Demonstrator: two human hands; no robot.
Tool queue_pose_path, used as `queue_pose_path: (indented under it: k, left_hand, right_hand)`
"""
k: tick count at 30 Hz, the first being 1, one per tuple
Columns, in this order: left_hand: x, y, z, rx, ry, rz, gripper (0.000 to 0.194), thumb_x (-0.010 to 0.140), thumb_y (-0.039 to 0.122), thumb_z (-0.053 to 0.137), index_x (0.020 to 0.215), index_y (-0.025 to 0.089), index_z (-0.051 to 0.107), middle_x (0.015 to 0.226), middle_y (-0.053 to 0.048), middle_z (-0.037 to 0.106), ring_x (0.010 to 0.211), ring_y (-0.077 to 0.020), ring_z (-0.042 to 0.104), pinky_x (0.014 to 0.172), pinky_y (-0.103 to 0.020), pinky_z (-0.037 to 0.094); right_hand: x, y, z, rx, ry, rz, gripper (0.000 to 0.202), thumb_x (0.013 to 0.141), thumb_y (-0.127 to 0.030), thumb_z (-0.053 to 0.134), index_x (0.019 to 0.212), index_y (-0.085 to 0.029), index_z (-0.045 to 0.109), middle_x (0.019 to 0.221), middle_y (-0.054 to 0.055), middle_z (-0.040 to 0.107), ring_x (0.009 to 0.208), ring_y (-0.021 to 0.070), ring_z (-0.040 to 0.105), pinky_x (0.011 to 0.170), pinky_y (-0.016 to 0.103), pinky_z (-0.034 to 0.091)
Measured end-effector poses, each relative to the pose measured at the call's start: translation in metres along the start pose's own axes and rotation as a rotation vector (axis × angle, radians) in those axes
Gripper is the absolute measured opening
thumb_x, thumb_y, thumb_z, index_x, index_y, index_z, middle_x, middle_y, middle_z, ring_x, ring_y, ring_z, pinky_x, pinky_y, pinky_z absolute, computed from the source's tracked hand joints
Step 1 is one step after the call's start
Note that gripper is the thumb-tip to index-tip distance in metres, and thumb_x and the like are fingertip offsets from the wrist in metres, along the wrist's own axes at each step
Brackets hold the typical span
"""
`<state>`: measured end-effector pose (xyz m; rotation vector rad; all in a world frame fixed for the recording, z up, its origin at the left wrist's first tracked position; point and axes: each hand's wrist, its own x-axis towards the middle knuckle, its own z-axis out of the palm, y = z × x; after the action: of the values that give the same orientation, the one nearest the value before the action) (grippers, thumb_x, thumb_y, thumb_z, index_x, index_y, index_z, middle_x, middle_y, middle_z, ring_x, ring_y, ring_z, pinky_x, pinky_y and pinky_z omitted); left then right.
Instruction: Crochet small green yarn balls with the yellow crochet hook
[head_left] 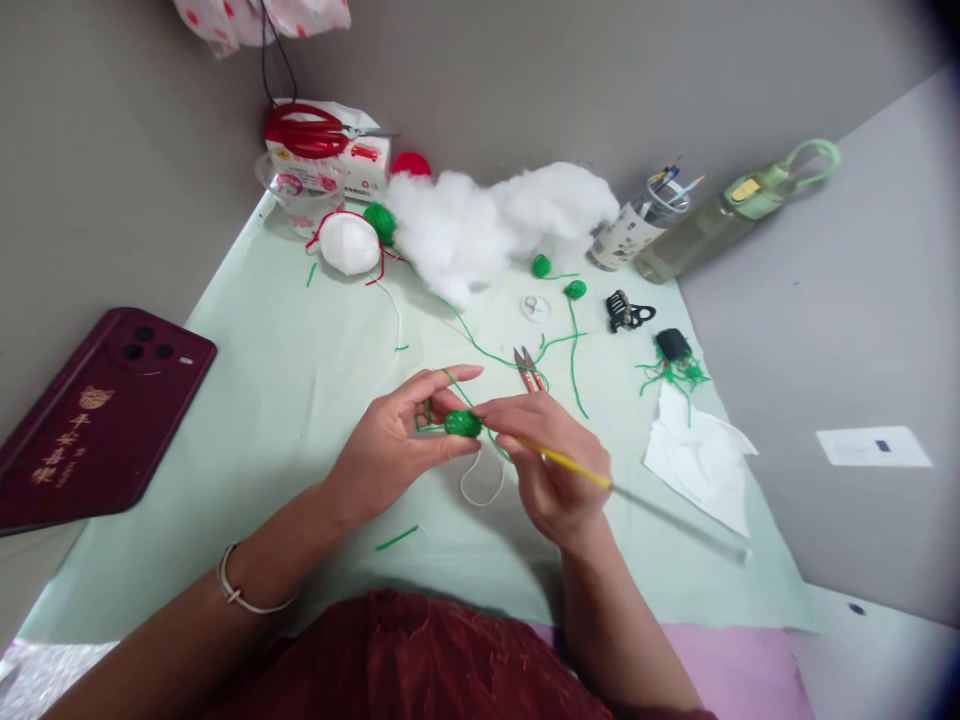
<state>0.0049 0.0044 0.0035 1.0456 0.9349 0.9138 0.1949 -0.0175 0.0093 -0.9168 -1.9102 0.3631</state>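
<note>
Head view shows the left hand [390, 440] pinching the green piece [463, 424] above the table [292, 430], well in from its near edge, yarn [460, 388] probably kept taut over the forefinger [427, 384], the right hand [551, 495] clamped pencil-like on a yellow tool [570, 463], seemingly for control.

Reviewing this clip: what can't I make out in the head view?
Head view:
- Yellow tool: tip hidden by the right hand or green piece; far end blurred.
- Orange snips: lower ends behind the right hand.
- Maroon phone: cut off by left edge.
- Spotted cloth: cut off by top edge.
- Wall card: print too small.
</note>
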Motion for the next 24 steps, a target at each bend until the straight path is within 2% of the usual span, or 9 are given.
queue_pose_path:
  k: [4, 7, 9, 12, 16, 20, 24]
  left_hand:
    - [-0.006, -0.003, 0.010, -0.230, 0.068, -0.037, 0.051, 0.084, 0.030, 0.087, 0.133, 0.029, 0.074, 0.101, 0.000, 0.067, 0.095, -0.0157, 0.063, 0.092, -0.030, 0.052]
    - [-0.011, -0.003, 0.014, -0.406, 0.002, -0.105, 0.049, 0.091, 0.035, 0.081, 0.139, 0.030, 0.071, 0.105, -0.001, 0.068, 0.095, -0.0145, 0.063, 0.091, -0.027, 0.050]
    - [-0.010, -0.002, 0.012, -0.507, -0.079, -0.152, 0.051, 0.093, 0.036, 0.079, 0.142, 0.027, 0.069, 0.107, -0.003, 0.069, 0.097, -0.0164, 0.063, 0.093, -0.029, 0.050]
    - [-0.007, 0.001, 0.006, -0.562, -0.154, -0.157, 0.056, 0.089, 0.031, 0.083, 0.142, 0.023, 0.069, 0.104, -0.004, 0.069, 0.095, -0.0179, 0.063, 0.091, -0.031, 0.049]
    - [-0.003, 0.003, -0.002, -0.502, -0.124, -0.140, 0.059, 0.082, 0.024, 0.087, 0.138, 0.023, 0.071, 0.093, 0.000, 0.064, 0.086, -0.0146, 0.058, 0.083, -0.028, 0.045]
    - [-0.003, 0.004, -0.004, -0.424, -0.131, -0.113, 0.056, 0.081, 0.022, 0.085, 0.136, 0.026, 0.074, 0.094, 0.001, 0.061, 0.087, -0.0142, 0.055, 0.084, -0.028, 0.043]
    - [-0.003, 0.003, -0.003, -0.453, -0.155, -0.104, 0.054, 0.080, 0.021, 0.083, 0.133, 0.028, 0.076, 0.096, 0.001, 0.063, 0.086, -0.0144, 0.058, 0.086, -0.030, 0.045]
  right_hand:
    - [-0.009, -0.003, 0.011, -0.411, 0.077, -0.168, 0.037, 0.096, -0.006, 0.065, 0.124, -0.029, 0.075, 0.106, 0.007, 0.079, 0.095, 0.0212, 0.076, 0.078, 0.034, 0.065]
    - [-0.012, -0.004, 0.015, -0.458, 0.164, -0.214, 0.043, 0.095, -0.004, 0.066, 0.128, -0.029, 0.075, 0.107, 0.006, 0.079, 0.094, 0.0195, 0.076, 0.080, 0.032, 0.066]
    - [-0.010, -0.004, 0.016, -0.302, 0.220, -0.166, 0.043, 0.097, -0.005, 0.064, 0.131, -0.030, 0.075, 0.109, 0.006, 0.079, 0.094, 0.0196, 0.077, 0.077, 0.033, 0.066]
    - [-0.004, -0.003, 0.013, 0.001, 0.239, -0.017, 0.037, 0.100, -0.010, 0.063, 0.127, -0.031, 0.076, 0.105, 0.005, 0.081, 0.091, 0.0202, 0.078, 0.072, 0.035, 0.066]
    - [0.003, -0.004, 0.006, 0.211, 0.265, 0.138, 0.024, 0.101, -0.015, 0.064, 0.113, -0.027, 0.080, 0.094, 0.003, 0.082, 0.082, 0.0198, 0.077, 0.074, 0.037, 0.064]
    - [0.007, -0.003, -0.001, 0.462, 0.331, 0.366, 0.014, 0.100, -0.025, 0.068, 0.098, -0.025, 0.082, 0.085, 0.002, 0.080, 0.066, 0.0157, 0.072, 0.065, 0.033, 0.061]
    - [0.011, 0.000, 0.000, 0.683, 0.293, 0.528, 0.018, 0.094, -0.038, 0.076, 0.087, -0.022, 0.080, 0.076, 0.002, 0.076, 0.057, 0.0147, 0.068, 0.055, 0.030, 0.060]
